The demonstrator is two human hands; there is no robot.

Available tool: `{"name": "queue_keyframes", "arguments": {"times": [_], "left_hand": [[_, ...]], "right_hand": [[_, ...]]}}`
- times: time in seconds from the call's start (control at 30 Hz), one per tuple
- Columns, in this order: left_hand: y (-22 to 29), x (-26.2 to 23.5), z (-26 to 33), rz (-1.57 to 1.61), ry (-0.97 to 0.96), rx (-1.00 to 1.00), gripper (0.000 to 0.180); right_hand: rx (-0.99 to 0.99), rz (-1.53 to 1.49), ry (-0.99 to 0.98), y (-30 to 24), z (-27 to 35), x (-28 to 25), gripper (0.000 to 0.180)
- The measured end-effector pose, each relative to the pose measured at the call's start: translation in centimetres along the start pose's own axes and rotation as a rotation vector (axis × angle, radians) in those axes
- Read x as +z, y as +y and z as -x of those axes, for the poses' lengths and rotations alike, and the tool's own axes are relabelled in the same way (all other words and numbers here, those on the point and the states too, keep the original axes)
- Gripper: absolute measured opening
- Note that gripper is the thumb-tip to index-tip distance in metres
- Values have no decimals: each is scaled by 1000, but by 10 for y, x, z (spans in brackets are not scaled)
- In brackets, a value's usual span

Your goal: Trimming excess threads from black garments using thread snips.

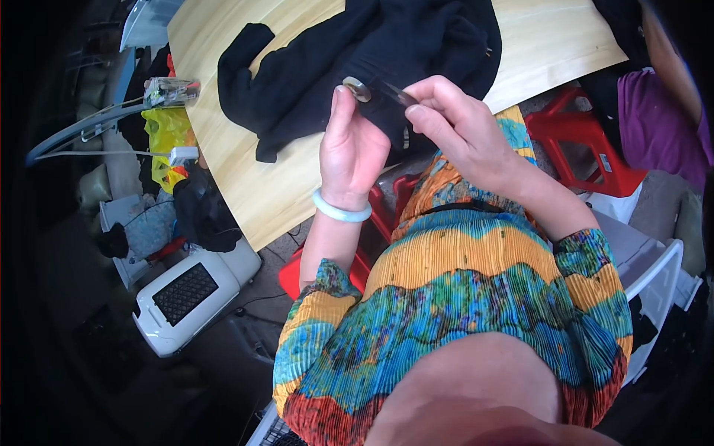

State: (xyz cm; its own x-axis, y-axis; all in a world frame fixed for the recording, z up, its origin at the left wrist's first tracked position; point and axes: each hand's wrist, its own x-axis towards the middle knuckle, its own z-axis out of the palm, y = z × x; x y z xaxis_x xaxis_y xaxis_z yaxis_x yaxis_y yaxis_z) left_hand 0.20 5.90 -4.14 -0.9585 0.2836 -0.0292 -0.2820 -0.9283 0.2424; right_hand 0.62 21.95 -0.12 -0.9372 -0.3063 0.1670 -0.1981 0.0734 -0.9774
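Observation:
My left hand (354,152) is raised over the table's near side, its thumb and fingers closed on a round, shiny greenish-brown button (357,89). My right hand (461,130) pinches a small, dark, pointed metal tool (400,95) that looks like thread snips. The tool's tip points toward the button, with a small gap between them. Behind both hands a black long-sleeved garment (297,93) lies spread on the light wooden table (238,178). Its nearer part is partly hidden by my hands.
Red plastic stools (573,137) stand by the table's near edge. At the right sits another person in purple clothing (662,119). A yellow plastic bag (167,137) hangs left of the table. Below it are a white bin-like box (190,293) and cables on the floor.

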Motion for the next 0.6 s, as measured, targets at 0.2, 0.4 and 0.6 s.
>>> {"name": "queue_keyframes", "arguments": {"times": [0.2,0.4,0.6], "left_hand": [[-6,17,2,-134,171,85,29],[-9,24,3,-261,237,108,12],[-11,23,3,-272,218,114,13]], "right_hand": [[-1,-34,-20,2,-2,2,16],[16,-32,-7,4,-3,4,16],[-5,-39,0,6,-5,6,17]]}}
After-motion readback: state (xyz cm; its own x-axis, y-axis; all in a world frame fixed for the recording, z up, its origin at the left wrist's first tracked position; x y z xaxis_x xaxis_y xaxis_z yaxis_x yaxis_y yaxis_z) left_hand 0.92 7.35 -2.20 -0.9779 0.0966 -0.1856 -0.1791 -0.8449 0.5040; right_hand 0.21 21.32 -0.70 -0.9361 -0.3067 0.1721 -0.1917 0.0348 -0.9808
